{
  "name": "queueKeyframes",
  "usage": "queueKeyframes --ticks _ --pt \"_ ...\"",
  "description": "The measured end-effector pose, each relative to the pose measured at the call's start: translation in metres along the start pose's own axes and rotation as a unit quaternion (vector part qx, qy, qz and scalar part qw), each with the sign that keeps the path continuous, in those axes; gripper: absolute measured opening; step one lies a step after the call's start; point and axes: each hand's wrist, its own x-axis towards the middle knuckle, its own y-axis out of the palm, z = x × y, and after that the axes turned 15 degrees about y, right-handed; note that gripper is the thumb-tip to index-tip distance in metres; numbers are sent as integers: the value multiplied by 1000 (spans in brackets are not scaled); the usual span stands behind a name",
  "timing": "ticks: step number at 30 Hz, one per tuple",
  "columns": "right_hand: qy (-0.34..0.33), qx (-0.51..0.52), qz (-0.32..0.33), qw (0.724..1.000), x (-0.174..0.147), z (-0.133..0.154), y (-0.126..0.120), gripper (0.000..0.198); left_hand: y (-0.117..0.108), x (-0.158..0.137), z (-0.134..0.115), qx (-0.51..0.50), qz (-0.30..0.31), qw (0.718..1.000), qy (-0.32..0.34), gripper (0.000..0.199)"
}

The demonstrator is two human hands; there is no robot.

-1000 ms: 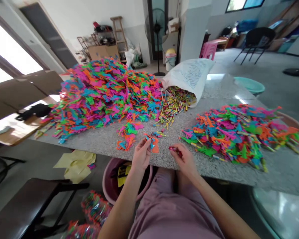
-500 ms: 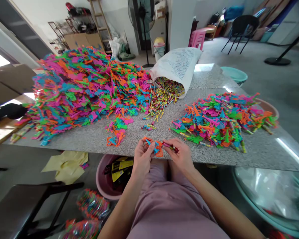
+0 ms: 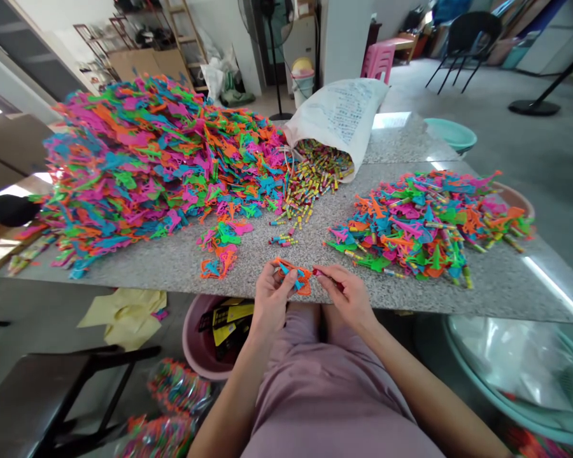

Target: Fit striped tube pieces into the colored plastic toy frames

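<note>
My left hand (image 3: 273, 294) is closed on small flat plastic pieces, a blue plane-shaped one (image 3: 290, 278) and orange ones (image 3: 305, 284), just over the table's front edge. Close beside it, my right hand (image 3: 349, 298) pinches small dark-red-ended tubes (image 3: 317, 272), mostly hidden by the fingers. A narrow gap separates the tube end from the orange pieces. Ahead lie a few loose printed tubes (image 3: 283, 240). More tubes (image 3: 315, 175) spill from a white sack (image 3: 346, 114). To the right is a heap of coloured plastic pieces with tubes among them (image 3: 420, 229).
A large heap of coloured plastic pieces (image 3: 157, 159) covers the left of the speckled stone table (image 3: 262, 280). A small cluster of pieces (image 3: 222, 245) lies nearer. Below the edge stand a pink tub (image 3: 191, 346), a dark stool (image 3: 33, 394) and a teal basin (image 3: 477, 388).
The view has shifted slightly. My right hand has turned a little, and its fingers now cover more of the tubes. My left hand keeps its hold on the plastic pieces.
</note>
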Motion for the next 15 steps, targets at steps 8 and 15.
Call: queueKeyframes --ticks 8,15 --pt "-43 -107 31 993 1 -9 8 30 7 -5 24 16 -44 998 52 30" --pt "-64 -293 -122 946 26 -47 -38 30 -48 44 37 354 22 929 105 59"
